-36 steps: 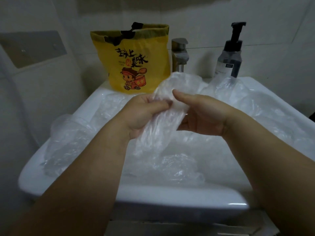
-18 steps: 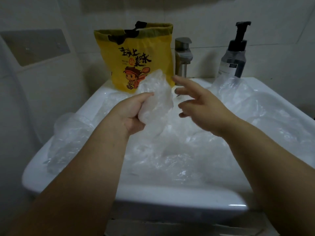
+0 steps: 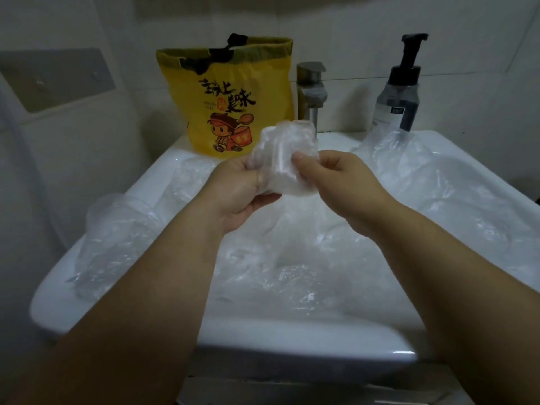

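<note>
A crumpled clear plastic bag (image 3: 285,156) is bunched into a small wad above the white sink (image 3: 263,340). My left hand (image 3: 239,194) grips its left side from below. On the wad's right side my right hand (image 3: 339,179) pinches it with curled fingers. More clear plastic bags (image 3: 306,258) lie loose in the basin and spill over its left and right rims.
A yellow drawstring bag (image 3: 233,95) with a cartoon print stands on the sink's back left ledge. Behind the basin are a steel tap (image 3: 311,95) and a dark pump bottle (image 3: 401,92) at the back right. Tiled walls close in behind and to the left.
The long plastic bag got bunched into a wad in my left hand. My right hand let go, opened briefly, then came back and now pinches the wad.
</note>
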{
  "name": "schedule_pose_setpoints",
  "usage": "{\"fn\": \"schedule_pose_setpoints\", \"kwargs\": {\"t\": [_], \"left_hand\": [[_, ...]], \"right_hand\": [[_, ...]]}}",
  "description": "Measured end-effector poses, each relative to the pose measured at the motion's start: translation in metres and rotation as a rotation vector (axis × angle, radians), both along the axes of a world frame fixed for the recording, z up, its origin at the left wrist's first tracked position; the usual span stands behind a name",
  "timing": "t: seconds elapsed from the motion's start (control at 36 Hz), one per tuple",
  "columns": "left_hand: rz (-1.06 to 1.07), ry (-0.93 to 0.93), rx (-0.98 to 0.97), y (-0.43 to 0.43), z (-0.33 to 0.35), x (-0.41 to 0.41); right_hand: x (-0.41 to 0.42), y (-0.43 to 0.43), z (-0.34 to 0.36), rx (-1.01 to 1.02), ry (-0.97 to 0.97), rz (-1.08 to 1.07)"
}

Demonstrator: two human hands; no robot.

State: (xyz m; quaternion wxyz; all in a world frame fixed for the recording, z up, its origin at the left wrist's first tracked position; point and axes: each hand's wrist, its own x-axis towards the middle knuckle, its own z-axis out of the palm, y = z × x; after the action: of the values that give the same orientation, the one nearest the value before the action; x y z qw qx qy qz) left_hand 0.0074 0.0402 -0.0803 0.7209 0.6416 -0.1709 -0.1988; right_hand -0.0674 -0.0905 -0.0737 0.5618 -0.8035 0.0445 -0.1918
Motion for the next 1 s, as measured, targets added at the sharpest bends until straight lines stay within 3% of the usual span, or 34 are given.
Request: {"fn": "schedule_pose_setpoints", "kwargs": {"t": [0.14,0.22,0.36,0.5,0.61,0.67,0.75,0.86,1.0], "left_hand": [[-0.064,-0.058,-0.028,-0.001,0.001,-0.005],[-0.126,-0.068,-0.017,-0.001,0.001,-0.006],[-0.146,-0.038,-0.019,0.002,0.003,-0.008],[-0.233,0.125,-0.056,0.011,0.007,0.003],[-0.218,0.050,0.042,0.006,0.000,-0.002],[-0.094,-0.016,0.088,0.004,-0.004,0.002],[0.035,0.006,-0.018,0.005,-0.002,0.009],[0.023,0.045,-0.156,0.004,0.002,0.008],[0.044,0.091,-0.211,0.002,0.002,0.009]], "right_hand": [[0.006,-0.003,-0.003,0.212,0.070,-0.013],[0.005,-0.005,-0.001,0.469,0.126,0.051],[0.005,-0.009,0.004,0.753,0.053,0.139],[0.005,-0.014,0.003,0.642,0.035,0.131],[0.003,-0.010,0.000,0.483,0.143,0.189],[0.005,-0.009,-0.002,0.519,0.140,0.156],[0.009,-0.011,-0.004,0.694,0.159,0.163],[0.007,-0.002,-0.006,0.651,0.322,0.291],[0.008,-0.008,-0.001,0.743,0.192,0.246]]}}
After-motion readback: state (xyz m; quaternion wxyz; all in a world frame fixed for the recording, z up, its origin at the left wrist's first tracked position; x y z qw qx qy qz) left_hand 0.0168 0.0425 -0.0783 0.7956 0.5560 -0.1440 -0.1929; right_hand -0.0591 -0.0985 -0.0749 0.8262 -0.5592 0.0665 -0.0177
